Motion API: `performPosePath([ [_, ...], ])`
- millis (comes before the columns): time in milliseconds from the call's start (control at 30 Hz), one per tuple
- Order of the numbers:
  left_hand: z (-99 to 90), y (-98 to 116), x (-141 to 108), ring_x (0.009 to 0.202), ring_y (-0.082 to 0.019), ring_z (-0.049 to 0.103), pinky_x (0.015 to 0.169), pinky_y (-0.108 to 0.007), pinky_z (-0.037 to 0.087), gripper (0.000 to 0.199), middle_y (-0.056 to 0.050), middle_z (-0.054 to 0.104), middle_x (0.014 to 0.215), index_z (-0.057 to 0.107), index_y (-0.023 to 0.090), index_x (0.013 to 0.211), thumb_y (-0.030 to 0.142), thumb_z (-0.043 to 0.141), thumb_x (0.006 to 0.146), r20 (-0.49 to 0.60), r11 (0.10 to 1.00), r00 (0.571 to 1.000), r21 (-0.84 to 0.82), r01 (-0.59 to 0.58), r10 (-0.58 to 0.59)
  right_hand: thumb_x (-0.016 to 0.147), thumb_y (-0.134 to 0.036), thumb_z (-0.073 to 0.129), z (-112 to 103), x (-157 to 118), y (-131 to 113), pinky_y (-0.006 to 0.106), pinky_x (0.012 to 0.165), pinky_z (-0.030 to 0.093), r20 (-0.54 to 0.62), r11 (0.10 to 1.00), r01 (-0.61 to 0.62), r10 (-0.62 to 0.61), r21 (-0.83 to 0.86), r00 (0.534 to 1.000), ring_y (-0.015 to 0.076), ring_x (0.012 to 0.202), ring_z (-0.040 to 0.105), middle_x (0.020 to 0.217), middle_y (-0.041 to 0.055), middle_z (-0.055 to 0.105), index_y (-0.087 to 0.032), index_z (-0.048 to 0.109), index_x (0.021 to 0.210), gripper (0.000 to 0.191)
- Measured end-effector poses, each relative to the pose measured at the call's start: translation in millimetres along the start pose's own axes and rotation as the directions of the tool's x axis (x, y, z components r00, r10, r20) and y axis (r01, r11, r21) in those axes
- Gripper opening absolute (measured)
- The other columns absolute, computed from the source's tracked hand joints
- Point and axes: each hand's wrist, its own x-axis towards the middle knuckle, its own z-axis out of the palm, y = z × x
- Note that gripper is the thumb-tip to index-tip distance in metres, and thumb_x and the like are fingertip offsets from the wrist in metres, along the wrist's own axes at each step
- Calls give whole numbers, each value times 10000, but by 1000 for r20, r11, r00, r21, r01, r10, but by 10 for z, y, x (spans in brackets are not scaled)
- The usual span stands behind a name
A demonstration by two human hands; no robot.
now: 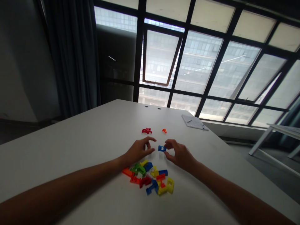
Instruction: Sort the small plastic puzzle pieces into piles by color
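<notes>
Left hand (139,151) and right hand (178,154) narrowly open, empty, flanking blue plastic piece (161,148) on desk (70,150); mixed plastic pieces (148,178) heaped just nearer.

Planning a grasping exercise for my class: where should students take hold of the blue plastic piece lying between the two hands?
Probably pinch the blue plastic piece across its outer edges, coming from the right, where the right hand sits close. It seems to lie flat on the white table, apart from the heap of coloured pieces, and its open centre leaves only thin walls to grip.
</notes>
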Motion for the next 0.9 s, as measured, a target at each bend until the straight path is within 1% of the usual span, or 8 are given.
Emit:
performPosePath([
  [133, 3, -7, -12, 670, -130, 529, 640, -245, 426, 538, 14, 673, 878, 619, 271, 1337, 500, 736, 865, 58, 999, 997, 9, -44, 43, 901, -263, 683, 111, -43, -58, 448, 842, 629, -56, 1000, 23, -23, -5, 998, 263, 969, 744, 1094, 111, 740, -214, 511, 1219, 365],
  [333, 1, -26, -8, 683, -129, 521, 626, -240, 412, 404, -8, 679, 910, 703, 241, 1207, 505, 697, 901, 70, 994, 993, 52, -94, 91, 895, -282, 691, 278, -96, -13, 440, 837, 629, -161, 991, 89, -72, 100, 984, 248, 930, 734, 1049, 97, 721, -227, 498, 1180, 349],
  [400, 0, -33, -5, 673, -126, 516, 613, -236, 405, 397, -4, 675, 901, 700, 248, 1212, 500, 695, 905, 60, 993, 993, 48, -104, 101, 879, -289, 711, 325, -111, 0, 424, 834, 626, -212, 985, 89, -57, 148, 976, 236, 920, 718, 1069, 95, 696, -232, 497, 1176, 371],
  [500, 1, -41, -1, 670, -125, 517, 602, -234, 404, 411, -6, 672, 908, 690, 246, 1223, 512, 685, 910, 59, 995, 994, 36, -91, 89, 848, -269, 739, 364, -121, 5, 405, 824, 618, -240, 982, 51, -7, 180, 971, 226, 922, 696, 1112, 96, 671, -233, 509, 1181, 406],
  [600, 6, -52, 5, 670, -123, 517, 607, -234, 407, 423, -8, 673, 912, 690, 237, 1215, 517, 699, 898, 67, 996, 995, 36, -81, 79, 856, -240, 721, 366, -119, 9, 400, 818, 603, -257, 988, 44, -4, 149, 966, 223, 905, 681, 1058, 77, 691, -228, 547, 1150, 342],
  [700, 11, -67, 12, 665, -118, 516, 620, -234, 413, 416, -2, 674, 907, 694, 238, 1205, 510, 712, 890, 80, 995, 993, 35, -91, 88, 858, -219, 711, 360, -120, 20, 389, 796, 590, -302, 990, 109, -78, 88, 950, 218, 874, 664, 1013, 67, 694, -219, 579, 1113, 287],
  [800, 12, -76, 16, 668, -120, 522, 620, -232, 415, 398, 3, 674, 908, 692, 250, 1208, 497, 709, 896, 93, 995, 991, 41, -96, 92, 856, -208, 717, 363, -129, 28, 375, 789, 585, -329, 986, 159, -132, 58, 935, 212, 867, 657, 1005, 63, 691, -216, 585, 1121, 296],
  [900, 9, -76, 15, 680, -125, 533, 618, -232, 423, 400, 2, 674, 918, 687, 255, 1216, 501, 702, 901, 98, 994, 991, 49, -98, 93, 861, -213, 719, 370, -137, 31, 371, 795, 585, -342, 984, 171, -148, 40, 928, 211, 870, 660, 1007, 61, 696, -220, 577, 1151, 322],
])
